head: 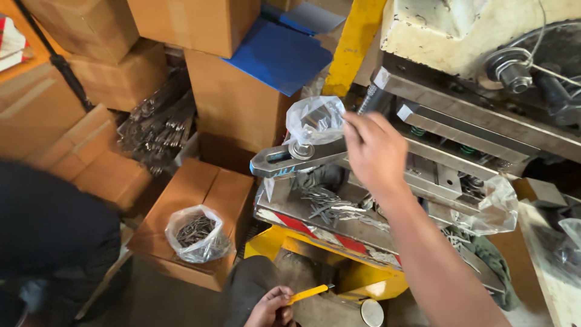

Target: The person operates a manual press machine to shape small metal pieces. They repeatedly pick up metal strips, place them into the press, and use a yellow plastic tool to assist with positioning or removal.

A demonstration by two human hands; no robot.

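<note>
Where metal strips (pixel 330 206) litter the machine bed (pixel 315 227), cardboard boxes (pixel 200 24) crowd behind.

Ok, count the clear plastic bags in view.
4: a clear plastic bag of dark metal pieces on the brown cardboard box; one by the right hand, on the machine; one at the machine's right side; one partly cut off at the right edge. Others may be hidden.

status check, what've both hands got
Right hand pinching clear bag over the metal bar. Left hand gripping yellow tool. Loose metal pieces lie underneath.
</note>
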